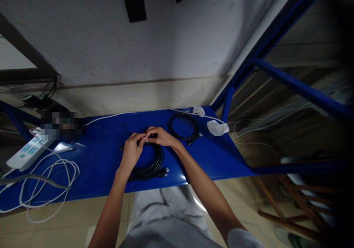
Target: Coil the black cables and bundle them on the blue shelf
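On the blue worktop: our left hand and right hand pinching one coiled black cable.

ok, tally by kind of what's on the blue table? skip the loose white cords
Black cable coils: 2, the held coil and the spare coil
Power strip: 1
White wads: 2, back wad, right wad
Total: 5

A blue surface stands against a grey-white wall. The floor has beige tiles. At the right rises a blue metal frame. The light is dim.
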{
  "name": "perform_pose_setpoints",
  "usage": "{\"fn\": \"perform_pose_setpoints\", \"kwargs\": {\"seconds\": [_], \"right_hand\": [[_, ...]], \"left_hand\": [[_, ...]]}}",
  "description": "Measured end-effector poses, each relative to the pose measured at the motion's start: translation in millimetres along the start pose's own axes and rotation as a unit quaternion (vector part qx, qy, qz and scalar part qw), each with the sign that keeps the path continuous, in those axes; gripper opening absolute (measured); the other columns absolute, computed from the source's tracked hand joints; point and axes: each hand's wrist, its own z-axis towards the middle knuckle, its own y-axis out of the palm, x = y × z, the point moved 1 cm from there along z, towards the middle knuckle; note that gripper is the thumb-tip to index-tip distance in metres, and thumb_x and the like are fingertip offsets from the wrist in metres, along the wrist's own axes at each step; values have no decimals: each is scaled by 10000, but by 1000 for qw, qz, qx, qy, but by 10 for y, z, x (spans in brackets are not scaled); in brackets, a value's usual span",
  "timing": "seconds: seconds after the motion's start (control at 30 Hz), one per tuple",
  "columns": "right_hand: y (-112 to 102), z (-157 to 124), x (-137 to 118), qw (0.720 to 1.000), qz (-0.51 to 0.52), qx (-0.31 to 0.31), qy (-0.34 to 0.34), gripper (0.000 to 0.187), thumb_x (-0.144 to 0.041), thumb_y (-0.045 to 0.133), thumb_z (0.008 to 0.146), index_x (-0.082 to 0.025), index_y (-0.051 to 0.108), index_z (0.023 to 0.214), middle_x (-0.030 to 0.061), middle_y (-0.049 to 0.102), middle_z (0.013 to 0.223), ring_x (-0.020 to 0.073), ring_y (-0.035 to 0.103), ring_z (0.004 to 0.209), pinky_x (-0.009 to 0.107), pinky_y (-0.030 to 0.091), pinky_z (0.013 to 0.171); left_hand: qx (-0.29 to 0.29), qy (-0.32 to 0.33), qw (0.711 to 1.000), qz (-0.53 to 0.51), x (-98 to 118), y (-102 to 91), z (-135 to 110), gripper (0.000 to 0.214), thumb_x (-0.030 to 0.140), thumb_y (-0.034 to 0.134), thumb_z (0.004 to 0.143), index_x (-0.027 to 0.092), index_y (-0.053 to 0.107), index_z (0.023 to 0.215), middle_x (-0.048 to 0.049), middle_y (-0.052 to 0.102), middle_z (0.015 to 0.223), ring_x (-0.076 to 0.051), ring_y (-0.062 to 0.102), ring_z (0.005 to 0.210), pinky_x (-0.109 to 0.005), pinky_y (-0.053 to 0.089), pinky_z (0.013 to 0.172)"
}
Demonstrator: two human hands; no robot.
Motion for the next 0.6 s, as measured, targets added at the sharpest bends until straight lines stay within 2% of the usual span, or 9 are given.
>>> {"fn": "perform_pose_setpoints", "kwargs": {"seconds": [0.2, 0.3, 0.6], "right_hand": [[-28, 3, -38, 1000, 9, -3, 4, 296, -489, 849, 943, -193, 842, 951, 73, 760, 1004, 200, 706, 935, 327, 545, 890], [-38, 1, -47, 1000, 11, -3, -3, 302, -496, 842, 946, -194, 847, 955, 81, 765, 1010, 206, 710, 939, 338, 548, 898], [-54, 4, -80, 1000, 17, -19, 1, 250, -441, 818, 967, -192, 838, 985, 83, 781, 1020, 216, 707, 992, 355, 547, 960]], "left_hand": [[-1, -8, 1000, -7, 13, -54, -15, 110, 327, 731, 1048, 241, 781, 1000, -39, 786, 977, -217, 725, 838, -350, 562, 834], [-1, -18, 1000, -25, 3, -78, -59, 113, 349, 742, 1043, 248, 776, 1004, -34, 796, 972, -213, 721, 826, -341, 570, 826], [4, 16, 1000, 19, -95, -43, -132, 114, 301, 645, 1085, 249, 729, 1030, -58, 774, 1012, -255, 725, 965, -383, 557, 867]]}}
